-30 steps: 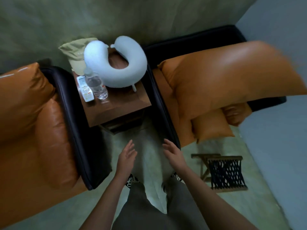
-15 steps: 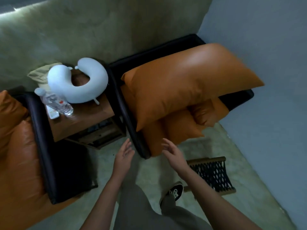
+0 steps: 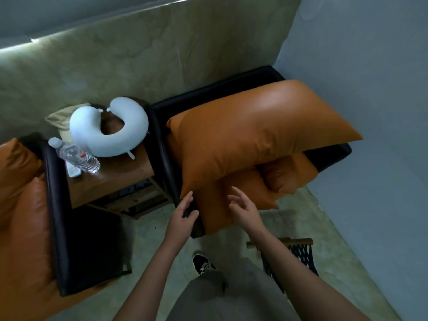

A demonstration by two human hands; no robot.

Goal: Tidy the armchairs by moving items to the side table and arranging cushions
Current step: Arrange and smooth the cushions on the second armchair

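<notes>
Against the corner wall, the big cushion [image 3: 254,140] lay tilted across the armchair [image 3: 208,98]; left grip [image 3: 181,216] and right grip [image 3: 246,212] hung spread and empty near its front corner. Best take both lower corners.

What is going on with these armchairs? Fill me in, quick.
A person stands in front of the right armchair, reaching both hands toward the cushions on it. The left hand is open at the lower corner of the large orange cushion; whether it touches is unclear. The right hand is open over the cushion underneath and holds nothing. The side table already carries a white neck pillow, a water bottle and a remote.
</notes>
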